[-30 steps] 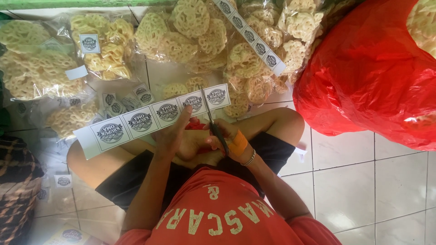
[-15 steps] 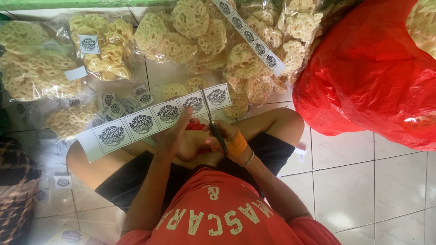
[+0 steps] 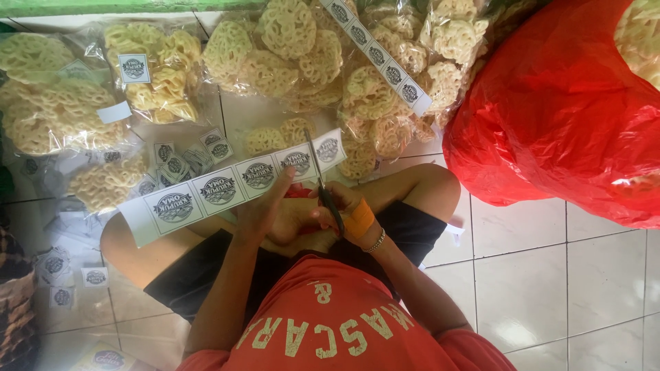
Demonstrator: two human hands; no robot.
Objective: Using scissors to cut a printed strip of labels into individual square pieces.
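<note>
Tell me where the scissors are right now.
In the head view, the scissors are near centre, in the right hand, blades at the label strip held by the left hand, below the cracker bags.

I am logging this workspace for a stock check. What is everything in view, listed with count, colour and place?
label strip: one, white with dark round prints, held across the lap
second label strip: one, white, lying over the bags at the top
scissors: one pair, dark blades, cutting into the held strip near its right end
cut labels: several, white, loose on the floor at left
bags of crackers: several, clear with pale yellow lattice crackers, along the top
red plastic bag: one, large, at right
tiled floor: white, lower right
left hand: holds the label strip
right hand: works the scissors, orange band and bracelet at the wrist
</note>
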